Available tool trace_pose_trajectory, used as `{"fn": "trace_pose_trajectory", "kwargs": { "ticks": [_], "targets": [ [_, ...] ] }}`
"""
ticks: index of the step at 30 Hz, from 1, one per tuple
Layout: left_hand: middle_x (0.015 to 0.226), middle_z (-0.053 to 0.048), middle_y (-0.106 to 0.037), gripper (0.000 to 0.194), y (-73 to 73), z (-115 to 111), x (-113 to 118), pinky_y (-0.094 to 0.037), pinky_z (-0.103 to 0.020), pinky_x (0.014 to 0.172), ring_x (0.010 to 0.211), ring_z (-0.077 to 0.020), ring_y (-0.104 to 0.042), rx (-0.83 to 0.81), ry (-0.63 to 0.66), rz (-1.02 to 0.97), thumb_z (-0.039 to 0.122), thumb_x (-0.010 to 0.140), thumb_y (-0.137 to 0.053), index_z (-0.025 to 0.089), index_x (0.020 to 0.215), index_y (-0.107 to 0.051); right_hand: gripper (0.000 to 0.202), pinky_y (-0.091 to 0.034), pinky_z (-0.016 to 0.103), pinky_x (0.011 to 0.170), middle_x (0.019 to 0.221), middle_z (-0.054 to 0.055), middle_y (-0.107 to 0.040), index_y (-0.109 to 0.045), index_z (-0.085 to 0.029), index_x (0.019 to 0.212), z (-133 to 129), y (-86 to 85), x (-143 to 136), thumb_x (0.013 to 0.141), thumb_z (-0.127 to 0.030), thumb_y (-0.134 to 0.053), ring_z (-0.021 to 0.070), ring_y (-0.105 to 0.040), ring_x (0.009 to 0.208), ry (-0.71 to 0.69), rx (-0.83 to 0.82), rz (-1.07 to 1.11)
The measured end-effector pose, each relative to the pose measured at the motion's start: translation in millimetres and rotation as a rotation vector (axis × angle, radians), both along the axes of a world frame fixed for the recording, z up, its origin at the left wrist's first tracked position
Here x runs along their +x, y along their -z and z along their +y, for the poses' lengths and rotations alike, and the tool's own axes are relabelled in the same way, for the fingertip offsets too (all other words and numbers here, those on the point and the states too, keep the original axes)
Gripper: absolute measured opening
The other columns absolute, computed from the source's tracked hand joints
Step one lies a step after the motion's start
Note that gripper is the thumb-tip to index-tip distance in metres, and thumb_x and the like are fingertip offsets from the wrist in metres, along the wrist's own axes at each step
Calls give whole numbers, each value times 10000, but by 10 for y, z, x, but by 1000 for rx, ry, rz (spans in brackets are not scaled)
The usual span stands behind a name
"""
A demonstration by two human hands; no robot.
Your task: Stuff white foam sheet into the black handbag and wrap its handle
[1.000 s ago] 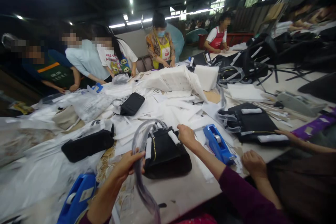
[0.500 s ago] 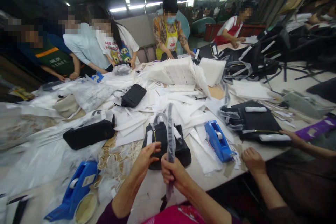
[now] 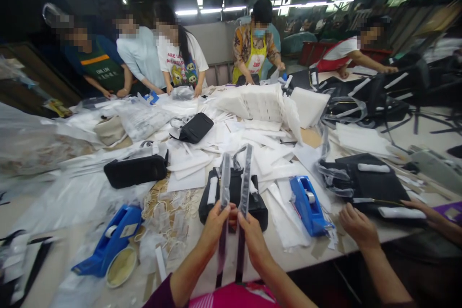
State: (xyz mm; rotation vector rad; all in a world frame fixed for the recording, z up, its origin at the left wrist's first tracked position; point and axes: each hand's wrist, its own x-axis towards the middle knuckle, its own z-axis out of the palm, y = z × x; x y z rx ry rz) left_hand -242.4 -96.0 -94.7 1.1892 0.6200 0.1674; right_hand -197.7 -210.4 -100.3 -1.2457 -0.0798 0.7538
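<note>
A black handbag (image 3: 234,187) lies in front of me on the table, its zip and white foam wraps facing up. Two long straps in clear plastic run from it toward my body. My left hand (image 3: 217,221) is closed around the left strap (image 3: 225,178). Around the right strap (image 3: 246,180) my right hand (image 3: 250,233) is closed too. Both hands are side by side at the bag's near edge, fingertips close together. The lower strap ends hang down toward my pink apron.
Blue tape dispensers stand at right (image 3: 309,204) and left (image 3: 111,238), the left one beside a round tub (image 3: 121,266). White foam sheets (image 3: 252,101) are piled behind. A co-worker's hands touch another black bag (image 3: 378,180) at right. Several people stand across the table.
My left hand has moved from the bag onto a strap. One strap was held before; now two are held apart, one in each hand. The view has shifted left.
</note>
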Motion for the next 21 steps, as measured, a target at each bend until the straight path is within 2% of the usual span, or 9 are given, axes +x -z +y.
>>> {"fn": "trace_pose_trajectory", "kwargs": {
  "ticks": [2, 4, 6, 8, 11, 14, 18, 21],
  "targets": [
    [874, -56, -644, 359, -69, 264, 3, -531, -262, 578, 694, -167, -644, 13, -81, -30, 460, 760, -649, 163, 928, -536, 450, -475, 263, 519, 763, 45, -661, -571, -152, 957, -51, -41, 255, 796, -572, -560, 139, -586, 570, 50, -16, -16],
    [803, -29, -625, 321, -109, 614, -3, -474, -210, 462, 582, -129, -605, 38, -150, -44, 418, 765, -654, 159, 886, -508, 455, -393, 226, 412, 701, 8, -638, -538, -164, 1000, -171, -92, 606, 788, -566, -571, 97, -496, 437, 93, -39, -50],
    [747, -18, -606, 266, -80, 1000, -12, -412, -168, 414, 525, -93, -556, 6, -173, -44, 335, 757, -668, 142, 840, -505, 469, -326, 206, 370, 699, -12, -632, -515, -177, 1052, -315, -113, 995, 771, -541, -606, 69, -426, 388, 82, -29, -99],
    [724, -22, -596, 210, 32, 1355, -9, -394, -156, 417, 530, -83, -542, -76, -168, -33, 258, 750, -666, 126, 821, -517, 473, -287, 199, 363, 726, -11, -639, -509, -179, 1072, -431, -58, 1347, 760, -514, -629, 52, -382, 377, 15, 5, -86],
    [719, -26, -587, 138, 304, 1714, 18, -392, -162, 438, 542, -82, -541, -89, -209, 12, 205, 783, -619, 110, 842, -538, 456, -269, 201, 373, 736, -7, -644, -511, -172, 1081, -509, 187, 1683, 764, -477, -632, 44, -352, 377, -61, -7, -18],
    [712, -26, -583, 120, 583, 1839, 16, -412, -178, 481, 561, -90, -553, -14, -293, 77, 199, 815, -592, 105, 857, -530, 440, -276, 205, 377, 690, -4, -639, -513, -157, 1083, -536, 521, 1772, 770, -444, -625, 56, -368, 377, -61, -97, 31],
    [711, 6, -587, 237, 844, 1753, -87, -446, -200, 561, 603, -102, -573, 37, -387, 138, 213, 771, -677, 140, 931, -518, 444, -320, 215, 381, 816, 68, -692, -524, -152, 1093, -566, 835, 1679, 776, -448, -619, 57, -398, 372, -58, -202, 72],
    [714, -24, -622, 302, 979, 1582, -141, -455, -243, 570, 618, -148, -598, -47, -249, 213, 300, 707, -746, 136, 898, -578, 464, -371, 232, 387, 880, 109, -707, -569, -136, 1072, -491, 918, 1557, 751, -461, -648, 77, -450, 388, -55, -318, 7]
  ]
}}
